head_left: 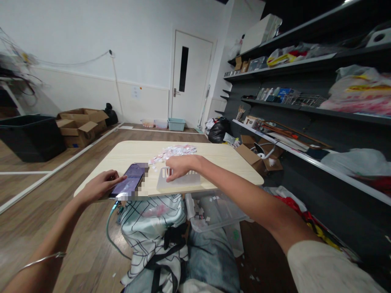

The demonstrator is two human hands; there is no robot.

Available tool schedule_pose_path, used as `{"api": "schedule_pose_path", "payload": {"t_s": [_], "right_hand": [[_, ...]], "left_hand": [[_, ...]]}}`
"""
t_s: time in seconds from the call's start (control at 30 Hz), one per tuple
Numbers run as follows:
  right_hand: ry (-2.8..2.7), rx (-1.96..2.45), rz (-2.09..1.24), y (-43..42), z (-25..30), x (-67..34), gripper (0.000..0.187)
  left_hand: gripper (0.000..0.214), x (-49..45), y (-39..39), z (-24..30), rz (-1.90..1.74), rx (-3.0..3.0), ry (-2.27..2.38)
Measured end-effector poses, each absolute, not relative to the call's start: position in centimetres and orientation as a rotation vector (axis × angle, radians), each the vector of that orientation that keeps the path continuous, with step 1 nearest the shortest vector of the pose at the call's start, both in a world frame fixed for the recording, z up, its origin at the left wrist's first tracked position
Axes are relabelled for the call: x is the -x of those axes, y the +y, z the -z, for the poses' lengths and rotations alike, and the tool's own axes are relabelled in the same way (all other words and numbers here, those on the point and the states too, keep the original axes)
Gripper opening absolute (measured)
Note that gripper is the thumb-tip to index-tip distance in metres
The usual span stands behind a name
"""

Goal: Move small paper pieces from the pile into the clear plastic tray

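My left hand [102, 184] is at the left side of a smartphone [127, 181] lying by the table's near edge. Its thumb stretches onto the lit screen, and the other fingers are bent and partly hidden. A teal cable [110, 217] runs down from the phone. My right hand [180, 166] is over a small translucent slotted plastic basket [180, 182], thumb and forefinger curled toward each other; whatever they may hold is too small to make out. Just beyond that hand, many small pale paper pieces [175, 152] lie heaped on the table [220, 156].
Below the table's near edge, a clear plastic bin [218, 217] holds a few paper bits, beside a patterned cloth bag [152, 228]. Loaded shelves [275, 106] line the right wall. Cardboard boxes [79, 124] and a black tub [32, 138] stand at the left.
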State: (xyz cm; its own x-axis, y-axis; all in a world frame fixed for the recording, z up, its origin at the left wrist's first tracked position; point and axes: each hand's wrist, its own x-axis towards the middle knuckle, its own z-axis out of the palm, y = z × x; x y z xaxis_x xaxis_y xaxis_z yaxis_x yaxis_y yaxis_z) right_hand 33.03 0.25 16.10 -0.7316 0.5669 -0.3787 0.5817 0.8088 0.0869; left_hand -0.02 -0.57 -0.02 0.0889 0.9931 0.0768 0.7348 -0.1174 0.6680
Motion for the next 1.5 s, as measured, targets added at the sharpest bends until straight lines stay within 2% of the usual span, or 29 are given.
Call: {"api": "schedule_pose_path", "payload": {"t_s": [0.3, 0.47, 1.03, 1.17, 1.37, 1.5], "right_hand": [[2.622, -0.786, 0.045, 0.4, -15.8, -30.5, 0.045], [2.655, -0.720, 0.067, -0.1, -16.1, -29.6, 0.037], [2.702, -0.664, 0.142, -0.7, -15.8, -27.9, 0.031], [2.713, -0.817, 0.097, 0.2, -17.6, -30.7, 0.043], [2.518, -1.203, -0.085, 3.9, -20.4, -39.7, 0.045], [2.371, -1.385, -0.136, 4.8, -20.0, -44.9, 0.046]], "left_hand": [[0.082, 0.2, -0.4, 0.3, -0.751, -1.888, 1.681], [0.083, 0.1, -0.6, 0.1, -0.740, -1.881, 1.684], [0.080, 0.3, -0.2, 0.6, -0.769, -1.834, 1.646], [0.080, 0.4, -0.2, 0.5, -0.766, -1.887, 1.669], [0.080, 0.6, -0.2, 0.6, -0.743, -1.900, 1.682], [0.080, 0.8, 0.0, 0.9, -0.755, -1.908, 1.680]]}}
